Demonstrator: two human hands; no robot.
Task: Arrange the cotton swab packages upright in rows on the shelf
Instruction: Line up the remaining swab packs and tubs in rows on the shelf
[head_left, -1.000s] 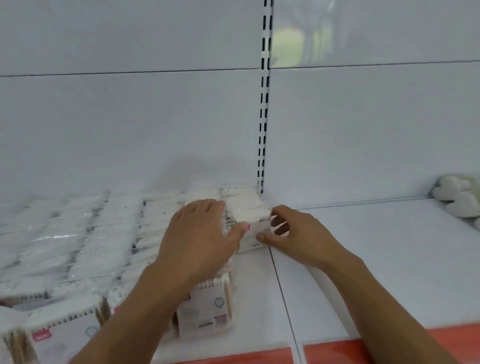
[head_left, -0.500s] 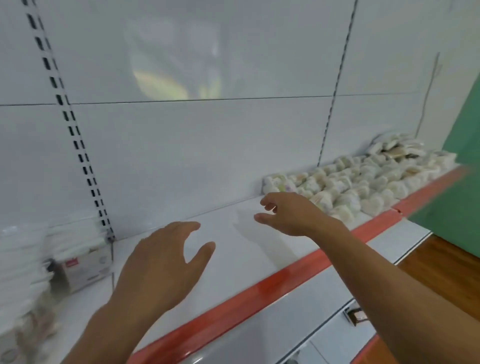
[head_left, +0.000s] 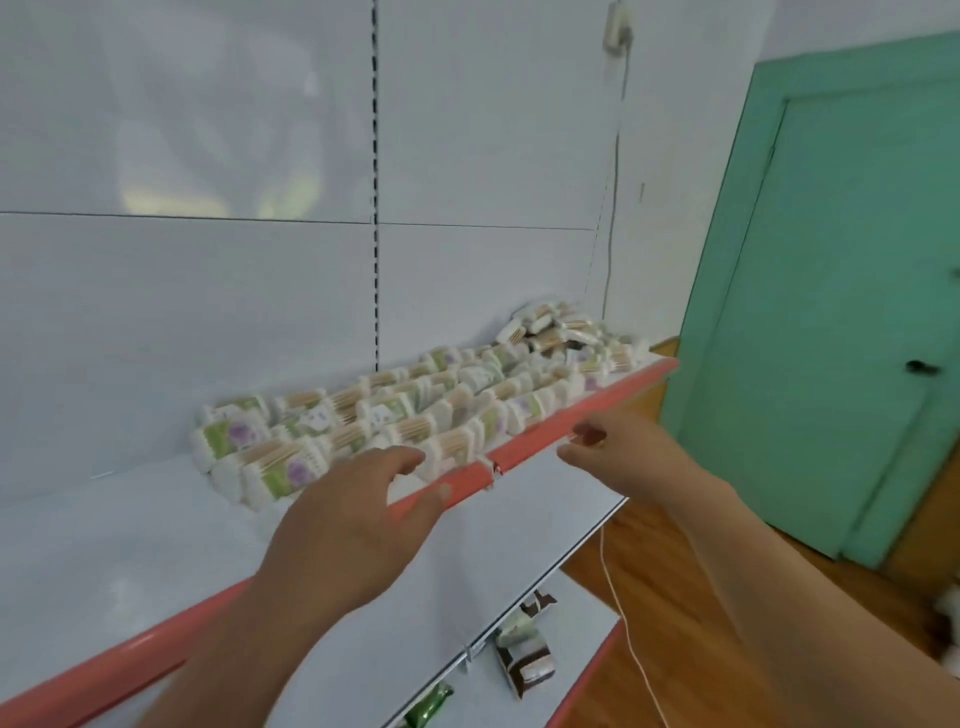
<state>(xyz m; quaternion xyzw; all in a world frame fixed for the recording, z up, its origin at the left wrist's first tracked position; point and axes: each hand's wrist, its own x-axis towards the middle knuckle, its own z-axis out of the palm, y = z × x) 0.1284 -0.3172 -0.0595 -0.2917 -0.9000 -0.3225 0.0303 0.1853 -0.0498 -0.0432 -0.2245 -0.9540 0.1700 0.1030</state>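
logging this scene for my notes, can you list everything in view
cotton swab packages: many, white with green and purple labels, crowded on the right part of the shelf
shelf: one, white with a red front edge
loose packages: a few, brown and green, on the level below
door: one, green, far right
floor: wooden brown, lower right
left hand: open, over the red edge
right hand: empty, just past the edge

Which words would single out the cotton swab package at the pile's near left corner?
On the white shelf with the red front edge lies a pile of cotton swab packages. Take its nearest, leftmost package, showing a green label with a purple patch. Only it has bare shelf both left and in front.
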